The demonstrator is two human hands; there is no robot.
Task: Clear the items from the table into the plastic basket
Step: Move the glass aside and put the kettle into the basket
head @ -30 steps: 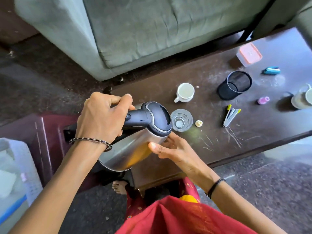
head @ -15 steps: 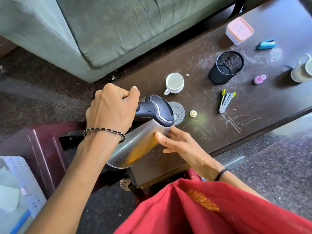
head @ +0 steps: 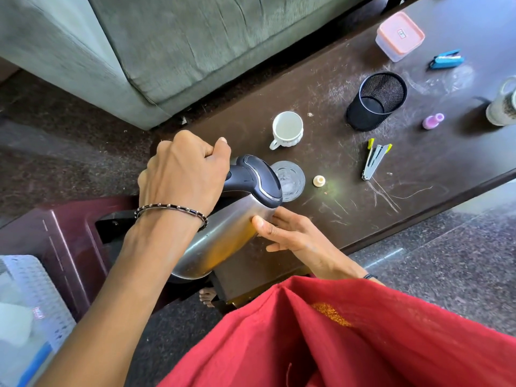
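Note:
A steel kettle [head: 223, 236] with a black lid is tilted in the air over the near left end of the dark table [head: 418, 196]. My left hand [head: 184, 174] is closed around its black handle. My right hand [head: 287, 233] lies flat against its steel side. On the table stand a white cup [head: 287, 129], a clear glass [head: 290, 182], a small cream cap [head: 319, 181], a stapler [head: 375, 160], a black mesh holder [head: 375, 101], a pink bottle [head: 432, 121], a blue stapler [head: 446, 60] and a pink-lidded box [head: 399, 36]. The white plastic basket [head: 36, 300] is at lower left.
A maroon plastic stool [head: 61, 241] stands left of the table, beside the basket. A grey sofa [head: 167, 46] runs along the far side. A white mug [head: 504, 107] is at the right edge. My red garment [head: 349, 336] fills the bottom.
The kettle stays in both hands, tilted much as before. The view has swung, so the table items sit higher and further right in frame.

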